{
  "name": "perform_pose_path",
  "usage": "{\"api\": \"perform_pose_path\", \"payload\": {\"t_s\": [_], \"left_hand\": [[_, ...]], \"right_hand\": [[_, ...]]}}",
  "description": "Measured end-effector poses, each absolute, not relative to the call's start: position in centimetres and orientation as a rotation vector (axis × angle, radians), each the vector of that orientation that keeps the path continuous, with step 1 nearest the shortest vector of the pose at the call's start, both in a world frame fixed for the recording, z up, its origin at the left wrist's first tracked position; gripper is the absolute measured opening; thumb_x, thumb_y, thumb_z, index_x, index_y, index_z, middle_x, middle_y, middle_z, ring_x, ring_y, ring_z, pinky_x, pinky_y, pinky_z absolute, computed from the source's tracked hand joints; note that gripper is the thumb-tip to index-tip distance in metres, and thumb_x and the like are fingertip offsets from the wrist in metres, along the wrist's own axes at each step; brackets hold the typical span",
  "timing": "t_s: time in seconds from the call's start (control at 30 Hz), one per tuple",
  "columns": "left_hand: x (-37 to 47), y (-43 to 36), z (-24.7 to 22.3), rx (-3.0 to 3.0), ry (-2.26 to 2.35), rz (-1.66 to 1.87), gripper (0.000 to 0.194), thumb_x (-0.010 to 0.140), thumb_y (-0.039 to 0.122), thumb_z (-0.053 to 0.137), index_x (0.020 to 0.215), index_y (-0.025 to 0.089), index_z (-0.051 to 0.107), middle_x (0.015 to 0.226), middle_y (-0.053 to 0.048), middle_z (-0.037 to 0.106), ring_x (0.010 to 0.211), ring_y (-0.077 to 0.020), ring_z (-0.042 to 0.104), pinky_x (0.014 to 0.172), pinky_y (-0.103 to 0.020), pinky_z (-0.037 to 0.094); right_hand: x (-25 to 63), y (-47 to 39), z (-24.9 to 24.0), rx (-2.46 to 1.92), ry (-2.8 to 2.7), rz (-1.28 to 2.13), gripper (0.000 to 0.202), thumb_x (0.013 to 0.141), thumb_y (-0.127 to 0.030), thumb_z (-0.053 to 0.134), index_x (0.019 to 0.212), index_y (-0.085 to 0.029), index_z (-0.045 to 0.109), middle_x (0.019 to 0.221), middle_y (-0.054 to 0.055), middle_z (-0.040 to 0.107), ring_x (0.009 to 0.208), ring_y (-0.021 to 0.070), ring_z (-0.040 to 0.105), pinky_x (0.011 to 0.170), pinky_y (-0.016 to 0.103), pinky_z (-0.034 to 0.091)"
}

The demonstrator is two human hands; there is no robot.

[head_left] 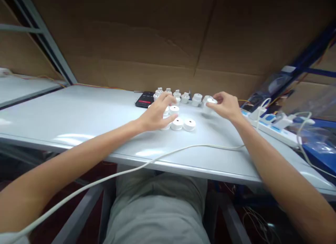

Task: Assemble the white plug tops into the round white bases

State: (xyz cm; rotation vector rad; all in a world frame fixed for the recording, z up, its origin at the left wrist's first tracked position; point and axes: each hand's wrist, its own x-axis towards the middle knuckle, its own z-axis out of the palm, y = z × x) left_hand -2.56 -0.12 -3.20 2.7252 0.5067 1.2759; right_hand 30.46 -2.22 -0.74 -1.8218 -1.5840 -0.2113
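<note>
My left hand [156, 114] reaches over a cluster of white round pieces, thumb and fingers spread apart. Under and beside it are a white cap with a dark centre hole [174, 110] and two more like it in front; whether the fingers touch any is unclear. At the right end of the back row, my right hand [226, 104] pinches a white round plastic piece [211, 102] between thumb and fingers, its flat holed face upward. Several similar white pieces stand in the back row, such as a plug-like one with a raised top [185, 98] and a stacked one [196, 99].
A black phone [145, 99] showing a timer lies left of the pieces. A white cable [168, 153] crosses the white table [91, 112] near its front edge. At right is a power strip [278, 131] with plugs. Cardboard [136, 44] stands behind.
</note>
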Motion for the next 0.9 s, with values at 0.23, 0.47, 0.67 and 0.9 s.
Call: {"api": "perform_pose_path", "payload": {"t_s": [0.23, 0.47, 0.67, 0.9], "left_hand": [[-2.7, -0.2, -2.7, 2.737, 0.552, 1.238, 0.017, 0.095, 0.024, 0.066, 0.107, 0.020, 0.056, 0.113, -0.009, 0.062, 0.105, -0.0227, 0.062, 0.093, -0.039, 0.056], [-2.9, 0.0, -2.7, 2.750, 0.575, 1.192, 0.012, 0.096, 0.027, 0.064, 0.104, 0.020, 0.059, 0.111, -0.009, 0.065, 0.102, -0.0220, 0.064, 0.093, -0.036, 0.054], [-3.1, 0.3, -2.8, 2.737, 0.689, 1.118, 0.010, 0.094, 0.028, 0.061, 0.099, 0.019, 0.064, 0.109, -0.009, 0.068, 0.105, -0.0240, 0.065, 0.096, -0.038, 0.052], [-2.2, 2.4, -2.1, 2.755, 0.893, 1.017, 0.017, 0.091, 0.029, 0.060, 0.098, 0.017, 0.071, 0.108, -0.010, 0.072, 0.107, -0.0256, 0.067, 0.099, -0.038, 0.052]], "right_hand": [[32.0, -1.3, -2.2, -1.958, -1.519, -0.191, 0.035, 0.070, -0.040, 0.081, 0.092, -0.025, 0.059, 0.096, 0.009, 0.074, 0.091, 0.0294, 0.068, 0.086, 0.042, 0.053], [32.5, -1.0, -2.4, -1.923, -1.500, -0.194, 0.041, 0.069, -0.045, 0.084, 0.090, -0.026, 0.053, 0.092, 0.008, 0.071, 0.087, 0.0280, 0.066, 0.085, 0.044, 0.053], [27.5, -3.5, -0.5, -1.507, -1.832, -0.078, 0.040, 0.080, -0.055, 0.078, 0.101, -0.023, 0.066, 0.098, 0.009, 0.075, 0.080, 0.0242, 0.068, 0.078, 0.041, 0.053], [24.0, -5.6, -0.6, -1.359, -2.418, 0.392, 0.025, 0.078, -0.039, 0.083, 0.099, -0.025, 0.080, 0.096, 0.007, 0.081, 0.084, 0.0288, 0.072, 0.078, 0.041, 0.055]]}}
